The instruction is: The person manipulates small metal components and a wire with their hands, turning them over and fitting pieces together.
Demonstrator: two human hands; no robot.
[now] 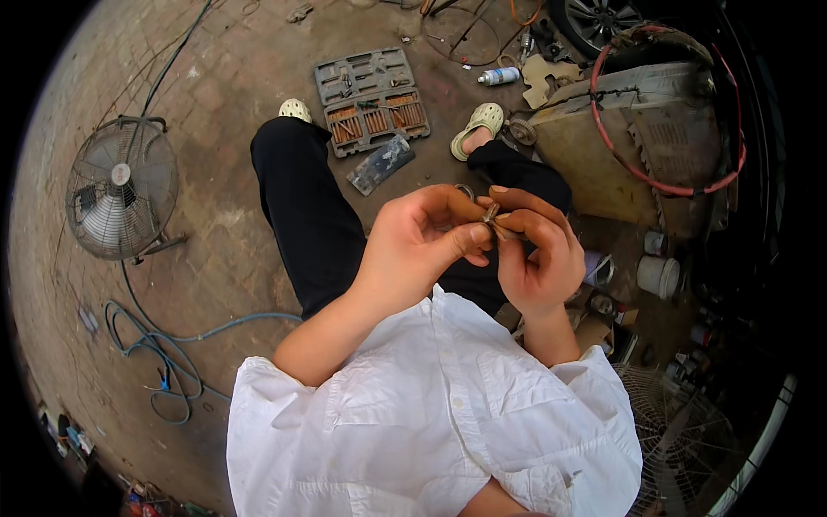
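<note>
Above my lap, both hands meet at a small metal clamp [491, 212]. It has a short screw-like part and a curved band, but fingers cover most of it. My left hand [412, 239] pinches it between thumb and forefinger. On its other side, my right hand [546, 258] grips with thumb and bent fingers, whose tips look dirty. Beyond the hands, an open grey tool case [372, 101] lies on the floor between my feet, with rows of copper-coloured pieces in its near half. A dark, scuffed flat box [381, 165] lies against its near edge.
A round floor fan [122, 188] stands at the left, with a coiled blue hose [177, 345] nearer me. At right sit a large worn metal tank-like part [629, 138], a red hose loop [596, 82] and a white tub [659, 276]. A spray can [499, 77] lies beyond my right foot.
</note>
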